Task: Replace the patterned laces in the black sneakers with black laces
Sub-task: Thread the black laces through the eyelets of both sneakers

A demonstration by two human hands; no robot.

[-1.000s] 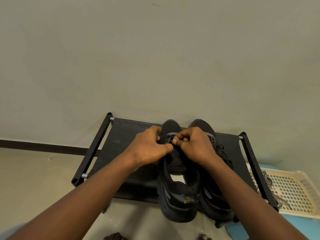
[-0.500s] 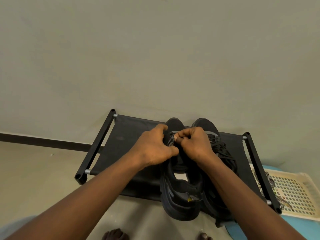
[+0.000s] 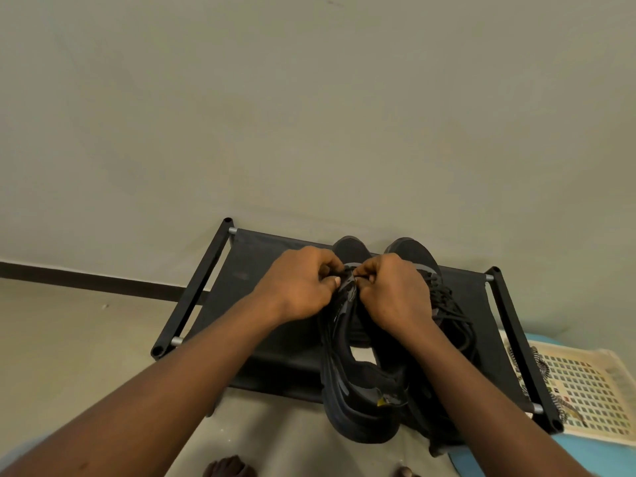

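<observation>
Over the front eyelets of the left sneaker (image 3: pixel 358 401), my left hand (image 3: pixel 299 287) and right hand (image 3: pixel 395 294) have barely shifted in the last second. They stay bunched knuckle to knuckle, though my left thumb now lies flatter against the eyelet strip. All my fingers are curled in tight, and the tips of both hands pinch what I take to be the black lace (image 3: pixel 348 277). It is dark on dark, so I cannot tell which hole it sits in. So little movement suggests I am still working one stubborn eyelet near the toe, with most of this shoe's lacing left to do.

The right sneaker (image 3: pixel 413 249), touching the left one, already carries a threaded lace (image 3: pixel 447 304), with its loose ends spilling over the side. That half looks done.

Counting: two sneakers, both on one black shoe rack (image 3: pixel 261 270). There are two hands and one pale basket (image 3: pixel 592 390) just beside the rack. On it lie the patterned laces (image 3: pixel 542 361). I see two striped stretches but cannot say whether they are one lace or two.
</observation>
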